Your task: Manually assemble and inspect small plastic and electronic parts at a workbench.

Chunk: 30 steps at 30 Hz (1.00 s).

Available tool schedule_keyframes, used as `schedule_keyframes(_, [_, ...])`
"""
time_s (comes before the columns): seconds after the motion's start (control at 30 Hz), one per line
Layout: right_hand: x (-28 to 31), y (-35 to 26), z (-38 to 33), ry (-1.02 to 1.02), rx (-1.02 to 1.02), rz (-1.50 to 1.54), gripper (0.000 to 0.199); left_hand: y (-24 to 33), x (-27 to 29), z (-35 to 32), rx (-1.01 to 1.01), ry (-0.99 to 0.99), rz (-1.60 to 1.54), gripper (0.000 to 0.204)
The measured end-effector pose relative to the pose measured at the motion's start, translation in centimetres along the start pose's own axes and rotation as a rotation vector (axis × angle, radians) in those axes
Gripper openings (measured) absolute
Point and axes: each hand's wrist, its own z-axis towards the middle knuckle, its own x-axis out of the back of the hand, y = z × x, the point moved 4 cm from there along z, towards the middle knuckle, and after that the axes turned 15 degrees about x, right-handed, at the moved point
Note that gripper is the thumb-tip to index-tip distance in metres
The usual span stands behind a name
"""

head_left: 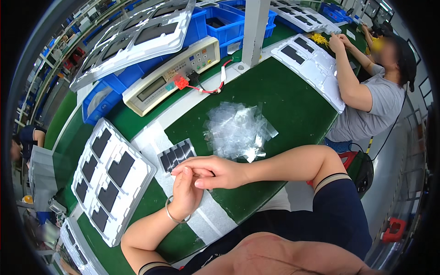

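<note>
Right hand [215, 172] and left hand [185, 192] pressed together, fingertips touching, just beside fanned dark strips [176, 155].

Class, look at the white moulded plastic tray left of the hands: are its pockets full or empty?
Mostly full: the white moulded plastic tray shows flat dark rectangular pieces in nearly all visible pockets.

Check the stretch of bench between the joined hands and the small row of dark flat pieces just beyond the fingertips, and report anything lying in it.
Nothing visible lies there. The left hand and right hand meet just short of the row of dark pieces; only bare white strip separates them.
</note>
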Motion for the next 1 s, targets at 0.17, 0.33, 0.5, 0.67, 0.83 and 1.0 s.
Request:
schedule_keyframes(0.17, [-0.3,0.4,0.0,0.027,0.123,-0.09,0.046,-0.1,0.2,-0.1,-0.013,0.051,0.012,0.046])
schedule_keyframes(0.33, [-0.5,-0.4,-0.1,0.086,-0.143,0.165,0.044,-0.2,-0.3,-0.3,0.018,0.068,-0.018,0.048])
schedule_keyframes(0.5, [-0.4,0.4,-0.2,0.04,0.021,-0.013,0.046,-0.6,0.1,-0.1,0.019,0.066,-0.027,0.05])
schedule_keyframes(0.67, [-0.3,0.5,-0.3,0.049,0.017,0.013,0.046,-0.6,0.3,-0.1,0.018,0.075,-0.019,0.05])
schedule_keyframes(0.83, [-0.4,0.6,-0.2,0.046,0.04,0.007,0.048,-0.4,0.2,-0.1,0.027,0.075,-0.006,0.05])
schedule_keyframes(1.0, [-0.5,0.6,-0.2,0.043,0.023,0.001,0.049,-0.5,0.3,-0.1,0.005,0.077,-0.023,0.05])
